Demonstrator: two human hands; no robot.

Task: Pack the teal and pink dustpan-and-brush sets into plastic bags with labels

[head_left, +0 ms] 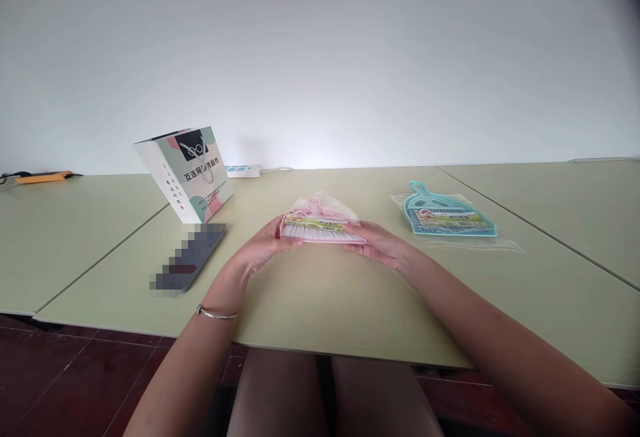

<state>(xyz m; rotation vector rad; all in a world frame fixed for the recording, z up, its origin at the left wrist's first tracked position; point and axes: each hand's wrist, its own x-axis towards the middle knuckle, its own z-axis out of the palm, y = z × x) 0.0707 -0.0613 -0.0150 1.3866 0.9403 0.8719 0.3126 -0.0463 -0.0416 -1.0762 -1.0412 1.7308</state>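
Observation:
Between my two hands is a pink dustpan and brush set [320, 230] in a clear plastic bag, its white bristles towards me and its handle pointing away. My left hand [270, 243] grips its left end, thumb along the near edge. Around the right end my right hand [373, 242] is closed, fingers over the printed label. To the right a turquoise dustpan and brush set [445, 215] lies flat on the table, on or in its clear plastic wrapping. Neither hand touches that set.
A printed paper gift bag [195, 170] with rope handles stands tilted at the left. Nearer me lies a dark, partly blurred phone-like object [193, 260]. A white power strip [243, 171] sits by the wall, and an orange object [44, 177] with a black cord at far left.

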